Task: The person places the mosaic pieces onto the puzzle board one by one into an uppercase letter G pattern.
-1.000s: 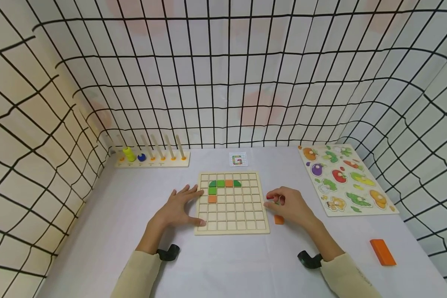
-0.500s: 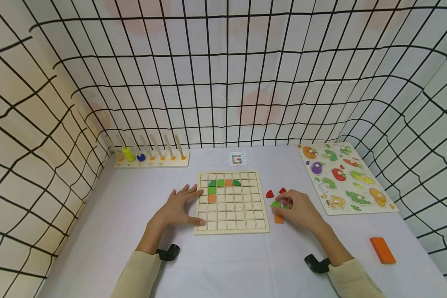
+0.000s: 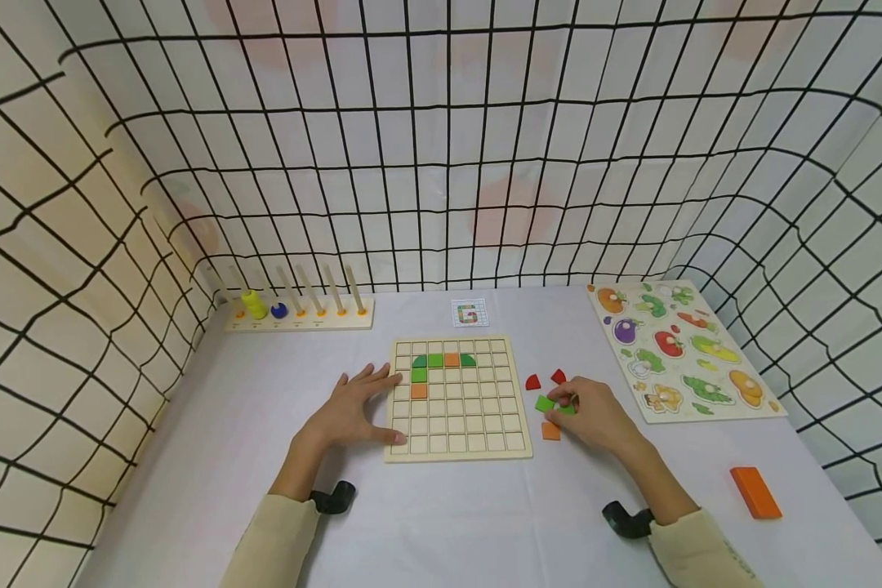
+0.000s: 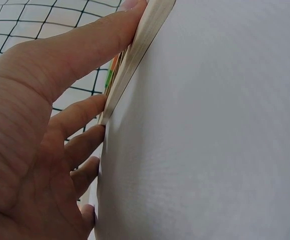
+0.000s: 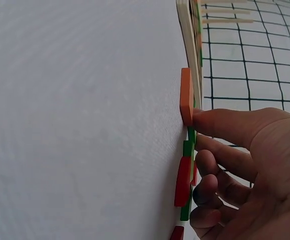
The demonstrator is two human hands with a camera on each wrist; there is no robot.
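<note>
In the head view, my left hand (image 3: 349,412) rests with spread fingers on the left edge of a wooden grid board (image 3: 458,455). The left wrist view has its thumb and fingertips along the board's side (image 4: 134,57). Green and orange tiles sit in several cells, with a dark green rounded piece (image 3: 468,360) at the row's right end. Right of the board, my right hand (image 3: 591,412) pinches a green square tile (image 3: 544,403) at table level, thumb and index finger at its sides. Another green piece (image 3: 567,410) is partly under the fingers. An orange tile (image 3: 550,431) lies below them.
Two red quarter-round pieces, one a red piece (image 3: 532,382), lie above the right hand. Behind the board is a pattern card (image 3: 470,314). A peg stand (image 3: 301,320) is back left, a vegetable puzzle (image 3: 679,355) right, an orange block (image 3: 755,492) front right. Black netting surrounds the table.
My right hand has let go of a red piece beside the board and moved a little right and nearer me, to the green tiles. The left hand stays put.
</note>
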